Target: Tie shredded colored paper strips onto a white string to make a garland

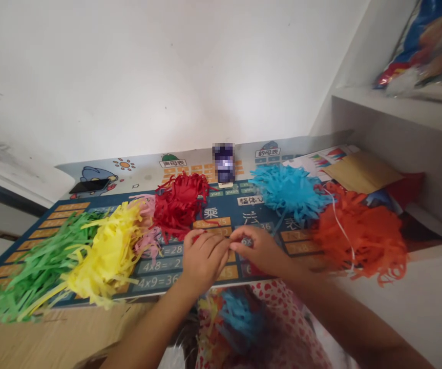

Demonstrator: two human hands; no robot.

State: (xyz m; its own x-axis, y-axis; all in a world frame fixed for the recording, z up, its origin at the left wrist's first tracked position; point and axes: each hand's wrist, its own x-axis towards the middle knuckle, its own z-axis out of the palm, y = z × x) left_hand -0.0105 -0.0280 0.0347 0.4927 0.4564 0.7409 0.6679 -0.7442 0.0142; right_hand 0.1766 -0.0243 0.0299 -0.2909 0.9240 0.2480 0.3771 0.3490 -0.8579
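Observation:
My left hand (pixel 205 259) is closed above the printed mat (pixel 159 266), its fingers curled toward my right hand. Touching or nearly touching it, my right hand (pixel 255 249) has thumb and index finger pinched together. Whatever lies between the fingertips is too small to make out. Behind my left hand sits a red fringed paper bundle (pixel 182 202). Pink fringe (pixel 149 225), a yellow bundle (pixel 109 251) and a green one (pixel 47 256) lie to the left. A blue bundle (pixel 292 192) and an orange one (pixel 359 236) with a white string are on the right.
A dark phone (pixel 90 185) lies at the back left. A blurred purple object (pixel 224 163) stands by the wall. Papers and a brown envelope (pixel 362 171) are at the back right, below a shelf (pixel 401 110) with packets. Blue and yellow fringe (pixel 238 312) rests on my lap.

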